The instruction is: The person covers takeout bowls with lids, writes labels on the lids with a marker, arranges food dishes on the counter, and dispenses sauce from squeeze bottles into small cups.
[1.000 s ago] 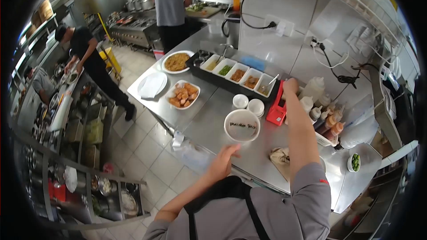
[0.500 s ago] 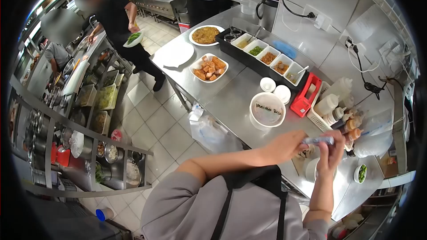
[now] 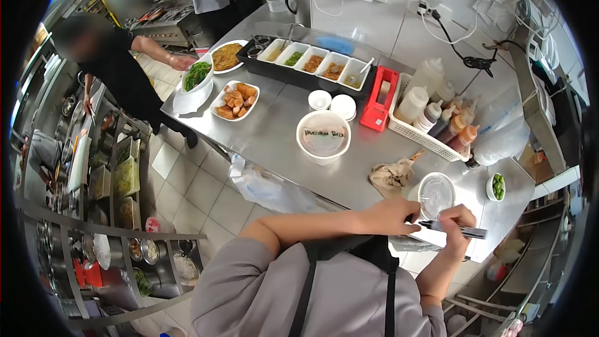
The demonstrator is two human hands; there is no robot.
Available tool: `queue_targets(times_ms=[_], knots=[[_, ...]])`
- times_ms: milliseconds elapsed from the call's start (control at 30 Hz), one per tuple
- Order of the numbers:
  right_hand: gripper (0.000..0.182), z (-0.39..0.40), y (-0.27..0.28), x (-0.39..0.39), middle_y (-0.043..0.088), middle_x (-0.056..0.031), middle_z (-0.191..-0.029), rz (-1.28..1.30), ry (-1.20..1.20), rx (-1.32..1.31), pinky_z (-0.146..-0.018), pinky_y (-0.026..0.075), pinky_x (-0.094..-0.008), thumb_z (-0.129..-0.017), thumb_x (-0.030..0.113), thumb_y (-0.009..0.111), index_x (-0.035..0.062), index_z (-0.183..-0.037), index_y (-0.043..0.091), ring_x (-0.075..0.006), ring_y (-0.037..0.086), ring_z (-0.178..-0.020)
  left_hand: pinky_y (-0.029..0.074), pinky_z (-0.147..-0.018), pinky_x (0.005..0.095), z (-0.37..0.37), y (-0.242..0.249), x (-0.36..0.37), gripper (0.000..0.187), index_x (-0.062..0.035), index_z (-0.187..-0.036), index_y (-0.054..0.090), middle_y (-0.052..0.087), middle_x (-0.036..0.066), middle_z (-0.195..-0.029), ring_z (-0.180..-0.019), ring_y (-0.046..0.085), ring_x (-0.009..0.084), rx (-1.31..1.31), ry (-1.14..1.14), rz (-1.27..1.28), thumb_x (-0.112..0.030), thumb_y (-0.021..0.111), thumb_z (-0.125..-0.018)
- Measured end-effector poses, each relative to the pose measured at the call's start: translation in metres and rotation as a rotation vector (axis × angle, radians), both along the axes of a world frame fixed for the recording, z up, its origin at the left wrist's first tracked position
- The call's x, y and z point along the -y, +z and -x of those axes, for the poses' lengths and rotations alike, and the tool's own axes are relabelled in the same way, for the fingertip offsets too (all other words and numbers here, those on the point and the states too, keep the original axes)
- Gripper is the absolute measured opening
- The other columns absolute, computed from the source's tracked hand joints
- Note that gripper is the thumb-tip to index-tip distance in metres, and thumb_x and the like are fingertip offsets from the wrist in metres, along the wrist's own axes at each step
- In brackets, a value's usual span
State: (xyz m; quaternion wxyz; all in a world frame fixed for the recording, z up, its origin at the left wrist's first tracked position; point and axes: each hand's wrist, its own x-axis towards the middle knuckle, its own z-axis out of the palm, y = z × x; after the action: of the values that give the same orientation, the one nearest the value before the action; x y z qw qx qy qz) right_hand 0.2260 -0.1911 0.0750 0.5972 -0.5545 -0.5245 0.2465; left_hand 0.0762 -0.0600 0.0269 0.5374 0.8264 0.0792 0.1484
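Observation:
My right hand [image 3: 458,221] grips a grey marker pen [image 3: 471,232], its dark tip pointing left. Close by, my left hand [image 3: 390,215] is closed on a small dark piece that looks like the marker cap [image 3: 410,219]. Just beyond both hands stands a round white container with a clear lid [image 3: 437,193]. A crumpled beige cloth [image 3: 392,176] lies to its left. Farther back is a similar round tub [image 3: 323,137] with black handwriting on its lid. To the right sits a small white bowl of green pieces [image 3: 496,187].
A basket [image 3: 430,134] of squeeze bottles and a red holder [image 3: 379,100] line the wall side. Beyond are a black topping tray [image 3: 306,68] and a bowl of orange-brown chunks [image 3: 235,101]. At the far left a co-worker holds a dish of greens [image 3: 197,77] over the table.
Both hands have come down nearer the lidded container, and the marker now shows its tip, apart from my left hand. The co-worker has brought the greens to the table. My view has shifted right.

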Motion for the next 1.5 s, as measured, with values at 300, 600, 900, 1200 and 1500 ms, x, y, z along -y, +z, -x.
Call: queue_targets(times_ms=[300, 600, 900, 1200, 1500], knots=[[0.023, -0.055, -0.02, 0.036, 0.046, -0.0021, -0.061, -0.232, -0.293, -0.33, -0.039, 0.021, -0.0185, -0.085, 0.021, 0.056, 0.0006, -0.076, 0.049, -0.0032, 0.031, -0.044, 0.047, -0.066, 0.0361, 0.212, -0.028, -0.198, 0.021, -0.0007, -0.094, 0.06, 0.062, 0.013, -0.078, -0.067, 0.058, 0.0253, 0.266, 1.776, -0.463, -0.014, 0.044, -0.091], [0.019, -0.04, -0.017, 0.002, 0.042, -0.0004, -0.057, -0.276, -0.272, -0.402, -0.036, 0.021, -0.0192, -0.088, 0.017, 0.052, 0.0009, -0.079, 0.047, -0.0037, 0.029, -0.041, 0.05, -0.062, 0.0371, 0.246, -0.183, -0.321, 0.025, 0.0044, -0.098, 0.059, 0.065, 0.015, -0.086, -0.067, 0.065, 0.0263, -0.189, 1.704, 0.216, -0.015, 0.05, -0.085], [0.018, -0.036, -0.028, 0.0, 0.042, -0.0015, -0.056, -0.25, -0.227, -0.427, -0.036, 0.023, -0.0202, -0.088, 0.015, 0.052, 0.001, -0.078, 0.048, -0.0046, 0.031, -0.04, 0.02, -0.03, 0.0236, 0.181, -0.14, -0.276, 0.029, 0.0022, -0.098, 0.054, 0.062, 0.015, -0.067, -0.035, 0.035, 0.0072, 0.392, 1.587, 0.848, -0.02, 0.042, -0.084], [0.02, -0.048, -0.046, 0.011, 0.046, -0.003, -0.061, -0.199, -0.292, -0.392, -0.036, 0.028, -0.0212, -0.088, 0.018, 0.05, 0.0005, -0.079, 0.051, -0.007, 0.036, -0.041, 0.027, -0.034, 0.0246, 0.199, -0.14, -0.228, 0.035, -0.0008, -0.094, 0.056, 0.067, 0.015, -0.075, -0.039, 0.033, 0.0085, -0.053, 1.245, 0.687, -0.031, 0.038, -0.091], [0.025, -0.076, -0.085, -0.014, 0.063, -0.0103, -0.083, -0.065, -0.433, -0.347, -0.063, 0.047, -0.0249, -0.082, 0.006, 0.061, -0.004, -0.105, 0.058, -0.0133, 0.058, -0.071, 0.046, -0.071, 0.0294, 0.083, 0.016, -0.089, 0.018, -0.0031, -0.106, 0.055, 0.061, 0.01, -0.09, -0.08, 0.057, 0.0189, 0.28, 1.019, -0.388, -0.011, 0.054, -0.089]])
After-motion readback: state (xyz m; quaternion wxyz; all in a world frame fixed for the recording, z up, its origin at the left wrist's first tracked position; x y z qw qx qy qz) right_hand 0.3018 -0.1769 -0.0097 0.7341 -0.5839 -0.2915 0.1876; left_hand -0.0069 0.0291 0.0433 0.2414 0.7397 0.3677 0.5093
